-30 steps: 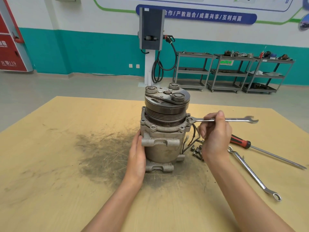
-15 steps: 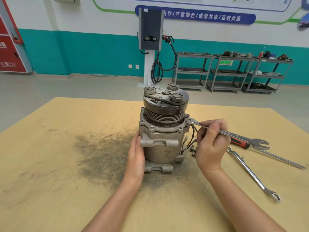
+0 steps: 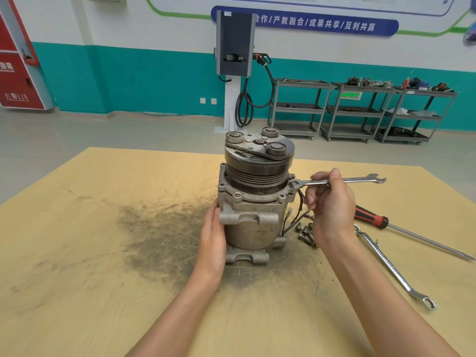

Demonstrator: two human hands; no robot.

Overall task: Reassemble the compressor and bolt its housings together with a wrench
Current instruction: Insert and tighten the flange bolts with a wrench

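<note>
On the workbench: your compressor [image 3: 253, 202] stands upright on its mounting feet near the middle of the plywood table [image 3: 77, 253], clutch pulley [image 3: 258, 158] on top, so the flange bolts around the upper housing face you and stay within reach.
Left hand: your left hand [image 3: 212, 238] lies flat against the left side of the body, fingers straight and pressed to the casting; I judge this is there to stop the unit turning or tipping when you pull on the tool.
Right hand: your right hand [image 3: 329, 199] has its fingers curled around the shank of the combination wrench [image 3: 337, 181], thumb on top, gripping close to the ring end for control rather than leverage.
Wrench: its ring end sits over a bolt at the right edge of the flange, just under the pulley; the shank runs out level to your right, open end free in the air.
Loose bolts: a small pile of loose bolts [image 3: 305, 234] lies just beside the base at right, near your wrist, handy for the next holes; so the housings look only partly fastened.
Spare tools: a second wrench [image 3: 391, 266] and a red-handled screwdriver [image 3: 401, 229] lie further right, apart from the work.
Risk: with such a short grip, the ring could ride off the bolt head.
</note>
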